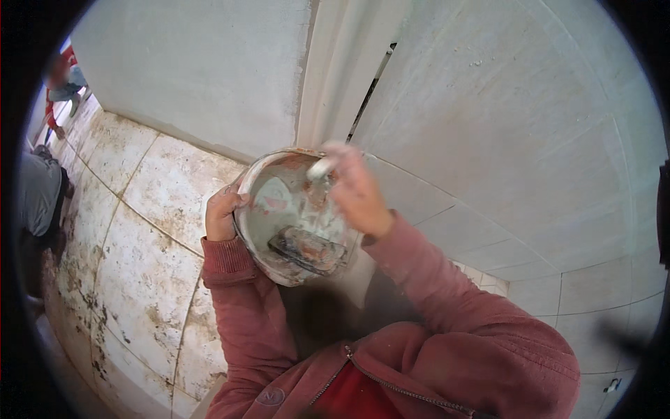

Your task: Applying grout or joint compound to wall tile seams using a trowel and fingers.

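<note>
My left hand [227,213] grips the left rim of a worn bucket [274,188], its fingers closed on it. The bucket is streaked with pale and reddish residue and holds a dark, residue-covered flat tool [307,251] at the lower part of its inside. My right hand [356,192], blurred, is closed on a small pale object [322,167] near the bucket's right rim; I cannot make out what that object is.
A pale wall [195,63] and a white frame [328,63] with a dark slit stand ahead; large tiles [502,140] cover the right wall. Dirty floor tiles [139,251] lie left. A person in red [70,77] and another in grey [38,192] are at the left edge.
</note>
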`<state>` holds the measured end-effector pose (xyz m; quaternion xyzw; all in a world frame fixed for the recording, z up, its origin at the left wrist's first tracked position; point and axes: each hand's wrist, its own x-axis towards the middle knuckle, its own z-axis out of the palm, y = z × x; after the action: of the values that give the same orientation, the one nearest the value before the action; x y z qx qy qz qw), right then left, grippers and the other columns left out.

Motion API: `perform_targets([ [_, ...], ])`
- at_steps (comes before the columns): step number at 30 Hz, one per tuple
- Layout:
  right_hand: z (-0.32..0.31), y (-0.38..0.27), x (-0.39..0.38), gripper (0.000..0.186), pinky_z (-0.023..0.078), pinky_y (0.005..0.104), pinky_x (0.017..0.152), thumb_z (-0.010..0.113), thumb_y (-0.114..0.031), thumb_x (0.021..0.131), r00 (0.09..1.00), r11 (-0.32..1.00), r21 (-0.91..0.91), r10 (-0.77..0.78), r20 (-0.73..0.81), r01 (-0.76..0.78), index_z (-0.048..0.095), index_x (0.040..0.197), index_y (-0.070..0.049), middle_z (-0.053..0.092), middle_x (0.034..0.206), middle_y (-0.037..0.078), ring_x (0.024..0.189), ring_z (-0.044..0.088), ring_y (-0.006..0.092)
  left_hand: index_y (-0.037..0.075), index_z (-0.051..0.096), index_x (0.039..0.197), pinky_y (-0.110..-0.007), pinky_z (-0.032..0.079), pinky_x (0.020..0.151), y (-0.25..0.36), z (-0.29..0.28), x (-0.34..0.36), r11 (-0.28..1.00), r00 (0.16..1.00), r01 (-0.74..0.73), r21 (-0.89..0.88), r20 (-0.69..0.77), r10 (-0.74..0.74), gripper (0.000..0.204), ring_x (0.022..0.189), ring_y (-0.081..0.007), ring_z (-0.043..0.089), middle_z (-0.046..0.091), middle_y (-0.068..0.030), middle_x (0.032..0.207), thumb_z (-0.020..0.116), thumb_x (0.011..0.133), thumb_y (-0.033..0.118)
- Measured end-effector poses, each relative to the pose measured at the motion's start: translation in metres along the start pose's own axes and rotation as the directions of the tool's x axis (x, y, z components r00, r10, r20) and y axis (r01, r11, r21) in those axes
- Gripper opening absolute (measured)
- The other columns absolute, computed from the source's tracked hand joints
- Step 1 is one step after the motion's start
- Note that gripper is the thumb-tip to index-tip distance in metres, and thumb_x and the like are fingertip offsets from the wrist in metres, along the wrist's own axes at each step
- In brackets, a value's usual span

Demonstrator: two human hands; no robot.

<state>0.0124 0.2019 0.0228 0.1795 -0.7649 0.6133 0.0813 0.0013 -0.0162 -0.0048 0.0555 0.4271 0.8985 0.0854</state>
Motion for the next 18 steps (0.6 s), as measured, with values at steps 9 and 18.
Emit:
perform_targets([
  [9,-0.046,-0.009,0.038,0.072,0.046,0.0349,0.063,0.042,0.001,0.063,0.911,0.713,-0.672,-0.387,-0.141,0.199,0.017,0.13,0.001,0.039,0.121,0.023,0.079,0.057,0.0309,-0.016,0.039,0.111,-0.029,0.044,0.079,0.004,0.006,-0.004,0.999,1.0,0.01,0.052,0.01,-0.01,0.051,0.085,-0.0227,0.056,0.054,-0.0195,0.101,0.045,0.065,0.006],
  [18,-0.049,-0.016,0.017,0.082,0.045,0.0383,0.059,0.043,0.0,0.061,0.981,0.582,-0.807,-0.192,-0.018,0.099,0.002,0.132,-0.001,0.029,0.129,0.02,0.074,0.055,0.0359,-0.016,0.04,0.111,-0.03,0.042,0.083,-0.001,0.0,-0.001,0.999,1.0,-0.018,0.04,0.009,0.018,0.051,0.092,-0.0236,0.054,0.052,-0.0201,0.105,0.045,0.065,0.003],
])
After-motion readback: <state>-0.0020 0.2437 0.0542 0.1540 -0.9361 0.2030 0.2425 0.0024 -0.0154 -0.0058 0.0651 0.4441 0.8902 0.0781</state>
